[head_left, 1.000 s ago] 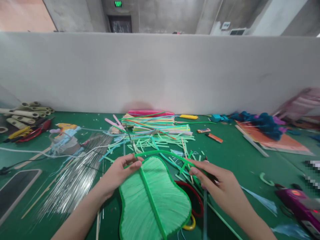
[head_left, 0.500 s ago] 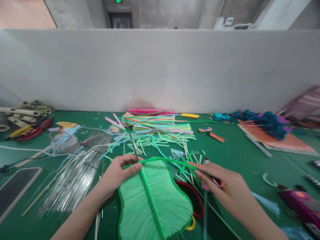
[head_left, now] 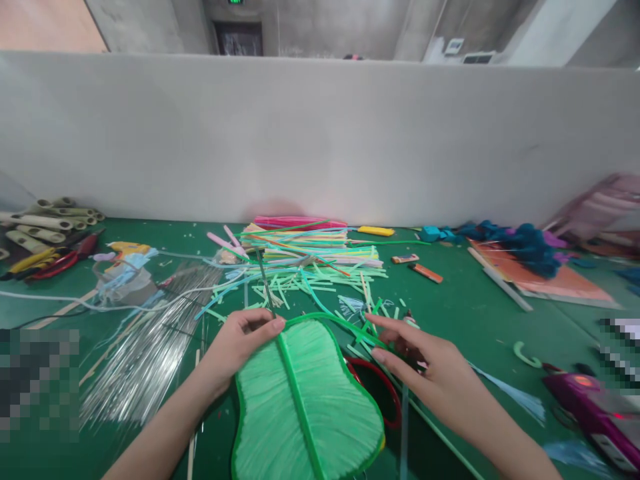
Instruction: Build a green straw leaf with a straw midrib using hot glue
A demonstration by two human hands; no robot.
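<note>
A large green leaf (head_left: 270, 400) with a raised midrib and fuzzy edging lies below my hands in the lower middle. My left hand (head_left: 253, 337) is closed on its top end, thumb pressed over the point where a dark thin wire stem (head_left: 264, 277) sticks out. From there a green pipe cleaner (head_left: 325, 316) arches along the leaf's upper edge to the right. My right hand (head_left: 425, 360) has the pipe cleaner's far part between thumb and fingers, index finger stretched along it. Its other fingers are curled and partly hidden. Beneath the leaf's right side, red-handled scissors (head_left: 397, 407) show in part.
Behind lie bundled coloured pipe cleaners (head_left: 320, 257) and cut green pieces. Left are thin metal wires (head_left: 145, 360), a yellow glue gun (head_left: 129, 248), pliers (head_left: 75, 257) and bamboo tubes (head_left: 37, 223). Right are a purple device (head_left: 590, 413) and blue fuzzy pieces (head_left: 535, 250). A white partition (head_left: 320, 140) stands behind.
My right hand has shifted left along the pipe cleaner, its index finger and thumb now farther apart. The pipe cleaner bows lower over the leaf's right edge. My left hand keeps its grip.
</note>
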